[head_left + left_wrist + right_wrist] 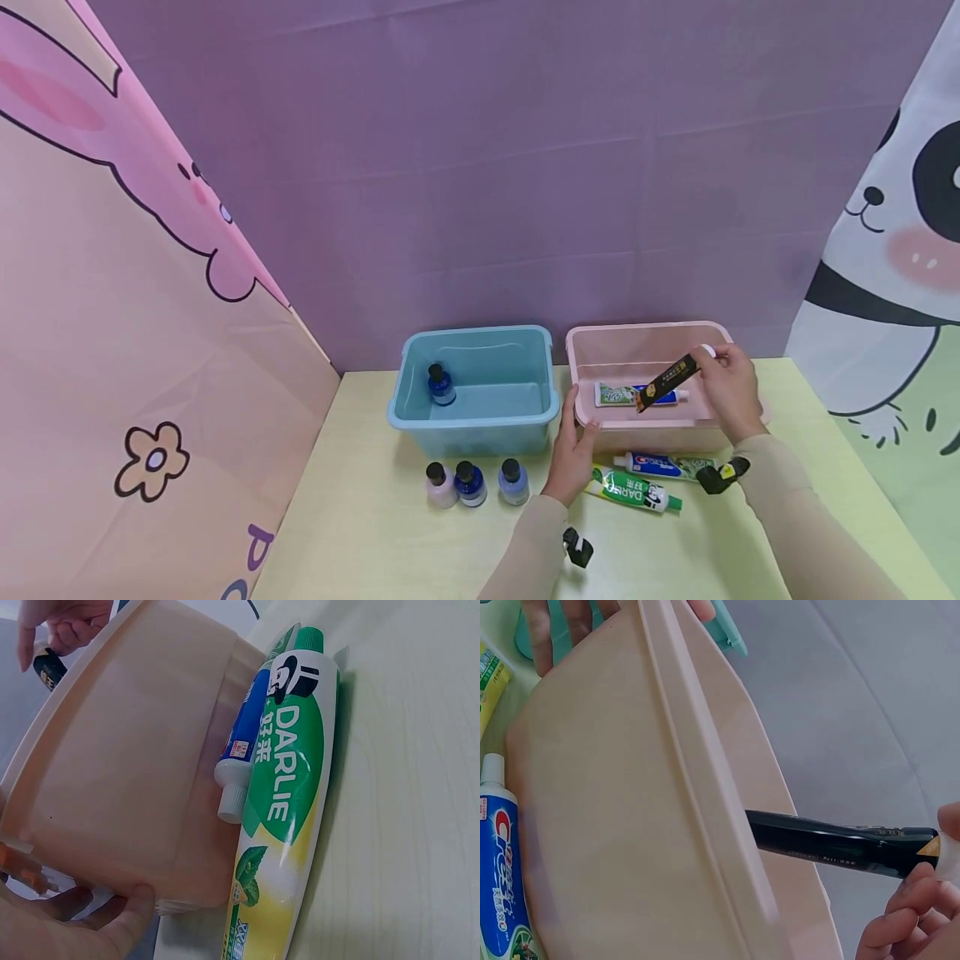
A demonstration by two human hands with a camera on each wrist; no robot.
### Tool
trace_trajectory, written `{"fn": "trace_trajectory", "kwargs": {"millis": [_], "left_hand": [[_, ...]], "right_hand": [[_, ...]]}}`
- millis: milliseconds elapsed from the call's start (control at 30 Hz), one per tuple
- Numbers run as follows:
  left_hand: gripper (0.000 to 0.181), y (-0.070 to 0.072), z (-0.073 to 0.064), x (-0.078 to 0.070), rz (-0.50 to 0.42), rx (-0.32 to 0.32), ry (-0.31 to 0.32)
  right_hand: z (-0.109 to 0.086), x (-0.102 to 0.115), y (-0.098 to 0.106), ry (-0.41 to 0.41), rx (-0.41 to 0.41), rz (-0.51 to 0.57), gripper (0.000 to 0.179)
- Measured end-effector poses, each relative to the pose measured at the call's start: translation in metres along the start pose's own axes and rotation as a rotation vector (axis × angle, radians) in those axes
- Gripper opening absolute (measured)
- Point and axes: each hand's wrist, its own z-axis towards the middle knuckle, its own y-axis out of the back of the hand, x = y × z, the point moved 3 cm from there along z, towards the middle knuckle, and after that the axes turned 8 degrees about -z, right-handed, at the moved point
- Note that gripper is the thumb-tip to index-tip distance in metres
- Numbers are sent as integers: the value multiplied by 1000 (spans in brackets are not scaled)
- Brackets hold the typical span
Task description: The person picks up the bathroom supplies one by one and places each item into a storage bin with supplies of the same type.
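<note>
Right sleeve (pixel 817 525): nearest the head camera, crossing the lower right; best carried high enough to clear the loose tubes.
Right hand (pixel 727 392): pinches the white-capped end of the black tube, finger and thumb at the cap.
Black tube (pixel 667 382): over the pink bin, tilted, cap end high, free end pointing down and left; in the right wrist view that end dips behind the near rim. Contact with anything below cannot be told.
Left hand (pixel 572 458): grasps the near left corner of the pink bin, thumb against the front wall. Sound bracing; maintain it during placement.
Pink bin (pixel 660 439): stands on the table (pixel 375 533), right of the blue bin (pixel 472 439).
Green-and-blue tube (pixel 615 395): lies flat on the pink bin's floor, under the black tube's line.
Placement: probably best to level the black tube, set it alongside rather than across, then release the cap.
Caution: a drop from this tilt could leave the tubes crossed.
Loose tubes: Crest tube (pixel 660 465) just beside the pink bin's front; Darlie tube (pixel 626 489) nearer the person. Avoid sliding the bin into them.
</note>
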Motion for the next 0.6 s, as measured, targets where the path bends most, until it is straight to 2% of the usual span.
{"fn": "trace_trajectory", "kwargs": {"millis": [233,600], "left_hand": [[59,-1,0,0,-2,0,-15],[60,-1,1,0,4,-8,-17]], "right_hand": [[0,2,-6,4,51,-32,42],[3,1,-13,47,71,-157,52]]}}
